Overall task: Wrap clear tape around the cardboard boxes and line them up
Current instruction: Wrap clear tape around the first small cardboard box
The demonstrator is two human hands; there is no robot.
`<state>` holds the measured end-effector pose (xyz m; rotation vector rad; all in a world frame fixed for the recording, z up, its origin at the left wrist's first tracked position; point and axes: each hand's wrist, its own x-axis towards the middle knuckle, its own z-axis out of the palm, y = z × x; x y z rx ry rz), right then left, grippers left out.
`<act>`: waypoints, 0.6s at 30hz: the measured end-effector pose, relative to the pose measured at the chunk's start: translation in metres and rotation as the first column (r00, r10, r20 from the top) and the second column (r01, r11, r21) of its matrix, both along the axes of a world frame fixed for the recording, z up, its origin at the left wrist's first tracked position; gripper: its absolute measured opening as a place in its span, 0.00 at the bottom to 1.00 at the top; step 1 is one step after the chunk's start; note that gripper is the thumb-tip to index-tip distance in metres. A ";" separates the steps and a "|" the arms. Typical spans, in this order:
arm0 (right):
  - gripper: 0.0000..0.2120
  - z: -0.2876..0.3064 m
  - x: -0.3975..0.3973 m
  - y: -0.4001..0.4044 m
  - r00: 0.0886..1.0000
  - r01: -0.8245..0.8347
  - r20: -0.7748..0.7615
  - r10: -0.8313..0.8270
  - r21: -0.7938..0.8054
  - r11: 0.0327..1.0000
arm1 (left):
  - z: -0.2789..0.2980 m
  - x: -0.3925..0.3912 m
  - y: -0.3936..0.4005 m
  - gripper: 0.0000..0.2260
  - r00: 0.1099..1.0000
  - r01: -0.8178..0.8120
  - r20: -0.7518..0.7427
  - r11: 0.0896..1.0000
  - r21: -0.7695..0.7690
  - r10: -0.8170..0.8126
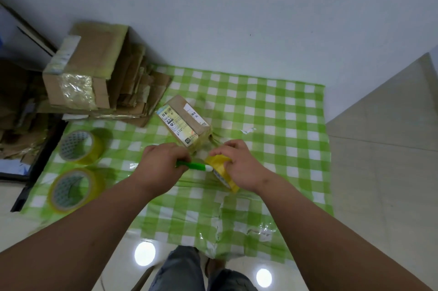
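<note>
left hand (163,165) grips green utility knife (194,165) | right hand (239,164) clasps yellowish tape roll (220,167), frame centre | labelled cardboard box (186,122) just above both hands

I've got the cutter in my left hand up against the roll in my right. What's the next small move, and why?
Probably slice the tape with the green cutter: its tip already meets the tape roll gripped by the right hand, near the labelled box. The left hand grips the cutter. I cannot see the clear strip itself, so cut gently.
</note>
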<state>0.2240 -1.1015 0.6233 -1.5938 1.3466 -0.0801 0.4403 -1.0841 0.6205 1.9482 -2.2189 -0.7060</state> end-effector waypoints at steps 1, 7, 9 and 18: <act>0.23 0.001 0.000 0.000 1.000 0.000 -0.007 0.000 0.016 1.000 | 0.005 -0.002 -0.001 0.06 1.000 0.010 -0.008 1.000 -0.020 -0.011; 0.18 -0.001 0.001 0.003 0.998 0.047 -0.035 -0.044 0.074 0.996 | 0.016 -0.017 -0.001 0.06 1.000 -0.024 0.009 0.999 0.032 0.024; 0.20 -0.001 0.005 0.005 0.995 0.000 -0.099 0.001 0.017 1.000 | 0.014 -0.020 0.001 0.06 0.998 -0.063 0.000 0.997 0.047 0.064; 0.07 0.003 0.016 0.002 0.982 -0.072 -0.176 0.065 -0.032 0.997 | 0.015 -0.026 -0.005 0.10 0.986 0.029 0.167 0.999 -0.027 -0.024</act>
